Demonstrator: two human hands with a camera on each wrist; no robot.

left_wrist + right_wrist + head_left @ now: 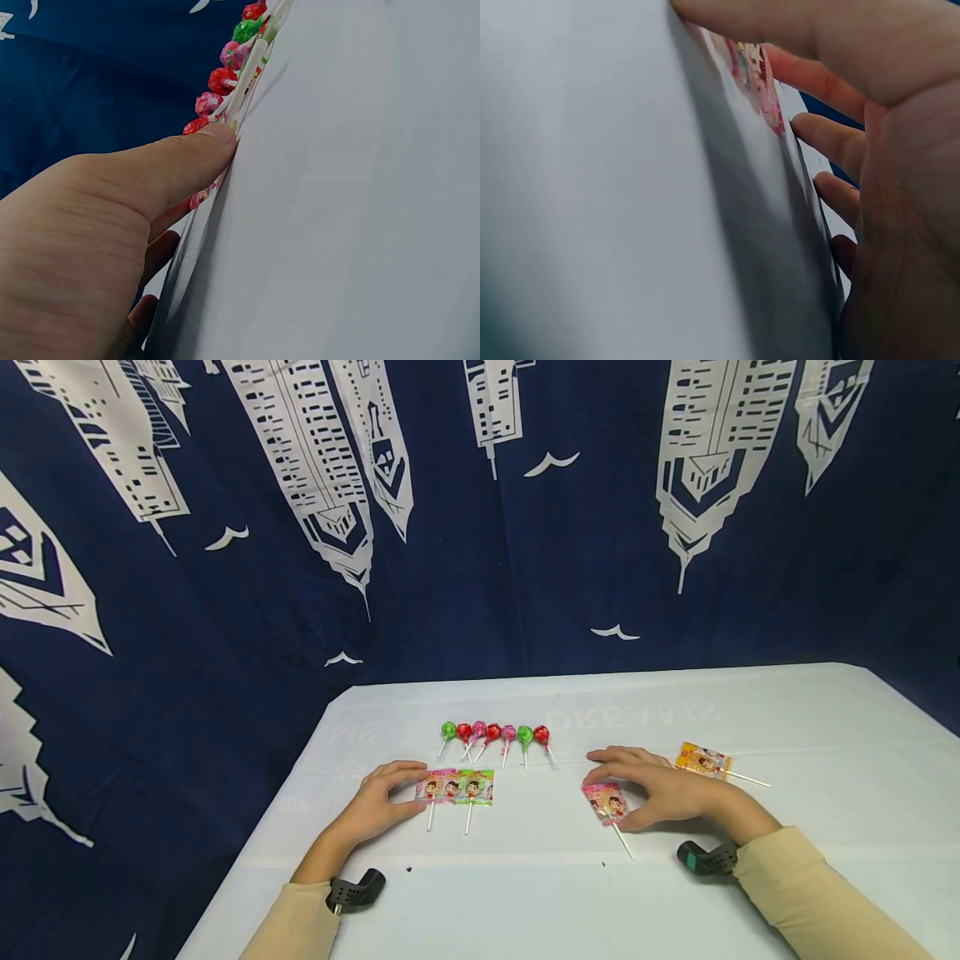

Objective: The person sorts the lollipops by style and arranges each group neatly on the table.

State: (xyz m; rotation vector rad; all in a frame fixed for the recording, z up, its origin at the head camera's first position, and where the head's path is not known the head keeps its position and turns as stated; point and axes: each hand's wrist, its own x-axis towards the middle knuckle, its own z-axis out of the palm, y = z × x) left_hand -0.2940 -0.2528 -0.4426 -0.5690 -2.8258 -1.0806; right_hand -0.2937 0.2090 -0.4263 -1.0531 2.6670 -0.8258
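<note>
On the left of the white table, my left hand rests beside a flat pink-wrapped lollipop. Thumb and index finger touch its left edge. Right against it lies a green-wrapped lollipop, both sticks toward me. My right hand holds another pink-wrapped lollipop flat on the table between thumb and index finger, its stick slanting toward me. That wrapper also shows partly behind the thumb in the right wrist view. Beyond the right hand lies an orange-wrapped lollipop, its stick pointing right.
A row of several round lollipops stretches behind the flat ones, among them a green one and a red one. A dark blue cloth with white building prints hangs behind the white table. Small dark specks dot the tabletop.
</note>
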